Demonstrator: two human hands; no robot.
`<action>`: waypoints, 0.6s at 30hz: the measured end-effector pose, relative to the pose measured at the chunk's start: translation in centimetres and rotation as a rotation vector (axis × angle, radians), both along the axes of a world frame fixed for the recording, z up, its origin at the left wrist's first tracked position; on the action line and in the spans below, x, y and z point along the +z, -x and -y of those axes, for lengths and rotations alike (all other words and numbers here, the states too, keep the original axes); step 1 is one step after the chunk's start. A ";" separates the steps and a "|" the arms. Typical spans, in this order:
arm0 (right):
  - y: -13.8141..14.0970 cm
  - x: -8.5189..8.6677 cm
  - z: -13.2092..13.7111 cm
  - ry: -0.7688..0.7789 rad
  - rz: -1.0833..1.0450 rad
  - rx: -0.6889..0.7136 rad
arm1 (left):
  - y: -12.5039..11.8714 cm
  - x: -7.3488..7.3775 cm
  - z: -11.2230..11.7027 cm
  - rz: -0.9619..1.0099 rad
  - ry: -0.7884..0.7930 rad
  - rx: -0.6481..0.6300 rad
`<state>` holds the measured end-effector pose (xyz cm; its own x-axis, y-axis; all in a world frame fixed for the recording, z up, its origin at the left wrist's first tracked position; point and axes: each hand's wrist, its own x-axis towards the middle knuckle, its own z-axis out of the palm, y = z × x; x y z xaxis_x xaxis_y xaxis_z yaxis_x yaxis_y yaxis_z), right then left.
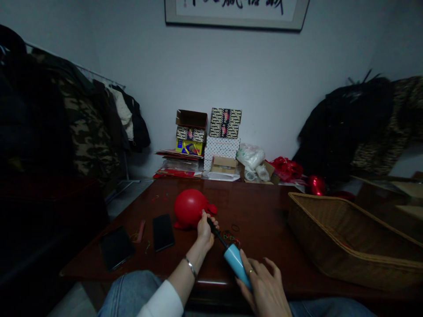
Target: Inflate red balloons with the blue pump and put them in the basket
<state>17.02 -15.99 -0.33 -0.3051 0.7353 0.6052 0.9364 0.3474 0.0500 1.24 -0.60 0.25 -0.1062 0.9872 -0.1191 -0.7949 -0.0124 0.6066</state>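
A round, inflated red balloon (191, 208) is above the table in front of me. My left hand (206, 230) is closed around its neck, where the black nozzle of a hand pump meets it. That join is hidden by my fingers. The balloon pump (237, 264) has a light blue barrel and slants down toward me. My right hand (262, 281) wraps the barrel's lower end, with a ring on one finger. Near the balloon's right side, more red rubber (212, 208) shows, perhaps other balloons. Several thin bands (231, 237) lie beside the nozzle.
A dark red wooden table (264, 237) carries a black phone (163, 232), a dark tablet-like slab (116, 248) and a long wicker basket (350, 251) at right. Stacked boxes (222, 152) and plastic bags (251, 156) stand behind it. Clothes racks (95, 75) flank both sides.
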 end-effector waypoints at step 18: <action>2.7 1.0 -2.4 0.140 -0.062 -0.056 | 0.1 0.1 0.3 0.156 0.029 -0.047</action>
<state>14.35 -13.56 0.67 -0.2261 0.8285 0.5123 0.9543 0.2938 -0.0539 1.10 -0.85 0.37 -0.0377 0.9866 -0.1590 -0.8789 0.0429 0.4750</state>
